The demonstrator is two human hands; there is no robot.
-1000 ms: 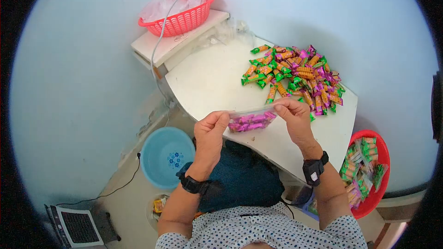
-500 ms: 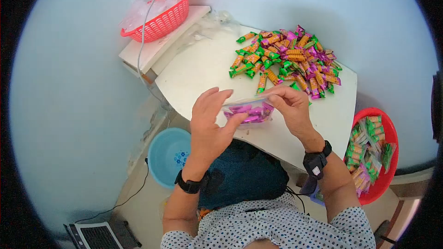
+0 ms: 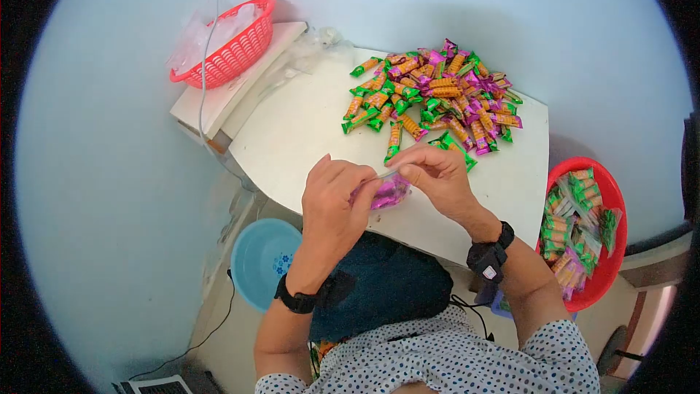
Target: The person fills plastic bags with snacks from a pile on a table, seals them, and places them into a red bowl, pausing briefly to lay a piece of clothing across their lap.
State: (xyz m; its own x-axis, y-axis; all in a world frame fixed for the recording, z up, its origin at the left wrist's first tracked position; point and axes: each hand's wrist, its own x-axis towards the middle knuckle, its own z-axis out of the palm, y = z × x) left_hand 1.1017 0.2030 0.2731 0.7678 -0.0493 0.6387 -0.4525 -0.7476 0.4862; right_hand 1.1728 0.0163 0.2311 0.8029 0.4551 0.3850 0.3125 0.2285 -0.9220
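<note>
Between my hands, at the near edge of the white table (image 3: pixel 292 153), is a clear zip bag (image 3: pixel 391 194) with purple-wrapped snack packets inside. My left hand (image 3: pixel 332 201) pinches the left end of the bag's top strip between thumb and fingers. At the right end of that strip, my right hand (image 3: pixel 441 179) grips with thumb and fingertips. Just beyond my hands spreads a pile of small snack packets (image 3: pixel 445 91) in green and purple wrappers. One green packet (image 3: pixel 453 147) lies close to my right fingers.
A red basket (image 3: pixel 237 58) of clear plastic bags stands on a raised white ledge at the back left. Filled bags lie in a red basin (image 3: pixel 611 263) at the right. A light-blue basin (image 3: pixel 251 263) sits low at the left. A grey cable (image 3: pixel 204 95) hangs at left.
My left hand has gone from open fingers beside the bag to a pinch on its top strip. My right hand keeps its grip. The whole view has shifted slightly.
</note>
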